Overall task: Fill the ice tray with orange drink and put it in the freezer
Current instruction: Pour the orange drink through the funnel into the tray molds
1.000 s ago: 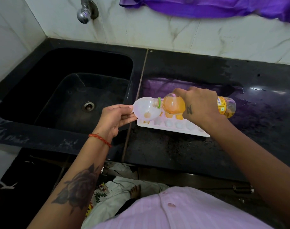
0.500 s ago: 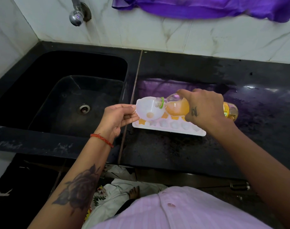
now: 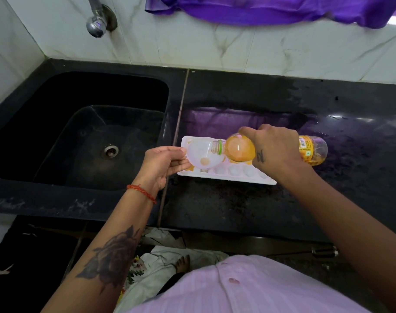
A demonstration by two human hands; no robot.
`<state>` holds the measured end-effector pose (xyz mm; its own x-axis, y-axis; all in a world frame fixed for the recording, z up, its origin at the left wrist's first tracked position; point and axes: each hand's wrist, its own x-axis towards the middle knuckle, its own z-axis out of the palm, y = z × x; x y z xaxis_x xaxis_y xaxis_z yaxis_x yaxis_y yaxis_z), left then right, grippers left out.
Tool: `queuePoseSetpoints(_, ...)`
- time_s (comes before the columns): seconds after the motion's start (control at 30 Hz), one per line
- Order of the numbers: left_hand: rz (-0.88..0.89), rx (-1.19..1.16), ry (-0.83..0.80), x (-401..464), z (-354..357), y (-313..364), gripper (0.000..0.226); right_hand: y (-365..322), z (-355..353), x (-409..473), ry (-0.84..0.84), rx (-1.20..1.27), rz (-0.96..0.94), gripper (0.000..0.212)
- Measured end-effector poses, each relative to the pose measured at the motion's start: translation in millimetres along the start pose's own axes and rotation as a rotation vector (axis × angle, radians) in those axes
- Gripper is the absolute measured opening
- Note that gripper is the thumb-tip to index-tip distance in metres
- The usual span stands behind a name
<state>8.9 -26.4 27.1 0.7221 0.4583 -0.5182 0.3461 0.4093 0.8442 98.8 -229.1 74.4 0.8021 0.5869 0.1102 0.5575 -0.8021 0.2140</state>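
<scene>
A white ice tray [image 3: 228, 176] lies on the black counter just right of the sink. Some cells on its left side and far row hold orange drink. My left hand [image 3: 163, 163] pinches the rim of a white funnel [image 3: 201, 154] held over the tray's left end, with a little orange in its throat. My right hand [image 3: 276, 150] grips a clear bottle of orange drink [image 3: 240, 149], tipped on its side with the open neck inside the funnel. The drink sits pooled in the bottle's shoulder.
A black sink [image 3: 90, 136] with a drain lies to the left, and a steel tap [image 3: 96, 26] sticks out of the tiled wall above it. The black counter [image 3: 237, 213] looks wet at the right. Purple cloth [image 3: 271, 10] hangs over the back wall.
The view has shifted slightly. The bottle stays tipped into the funnel and both hands keep their hold over the tray's left end.
</scene>
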Motion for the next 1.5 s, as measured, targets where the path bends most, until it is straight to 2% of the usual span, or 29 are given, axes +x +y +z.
queuePoseSetpoints(0.53,-0.015,0.015,0.011,1,2,2,0.006,4,0,1,-0.002,0.001,0.0,0.047)
queuePoseSetpoints(0.73,0.008,0.015,0.007,0,4,6,0.004,9,-1,-1,0.003,0.025,0.022,0.051)
queuePoseSetpoints(0.97,0.006,0.01,-0.044,-1,16,6,0.004,22,-3,-7,0.016,0.059,0.058,0.058)
queuePoseSetpoints(1.5,-0.02,0.051,-0.073,3,31,-1,0.005,32,2,-19,-0.019,-0.005,0.086,0.055)
